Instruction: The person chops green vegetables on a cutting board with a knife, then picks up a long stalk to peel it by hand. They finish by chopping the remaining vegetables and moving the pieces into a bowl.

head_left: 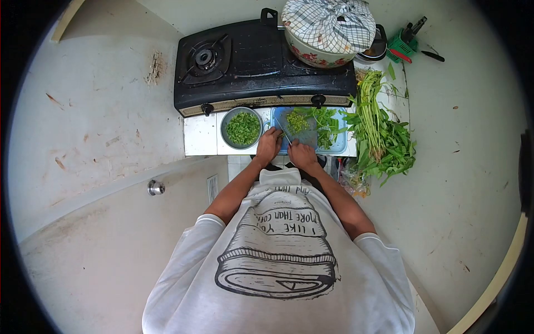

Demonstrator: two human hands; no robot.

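Note:
My right hand [302,155] is closed round the handle of a knife [286,134], its thin blade pointing away from me over a cutting board [307,140]. Beside the blade, my left hand [269,145] has its fingers curled together at the board's left side; what they pinch is too small to make out. Chopped green pieces [297,121] lie in a pile on the board. Leafy greens [327,123] spread over its right side and the blue tray [340,146] under it. Left of my left hand, a round grey bowl [223,133] holds finely cut greens [243,128].
A black two-burner stove [256,61] stands behind the board. On its right side sits a flowered pot [317,55] wrapped on top with a checked cloth [331,25]. Long-stemmed leafy vegetables [384,145] hang over the counter's right edge. A green basket [401,44] holds utensils.

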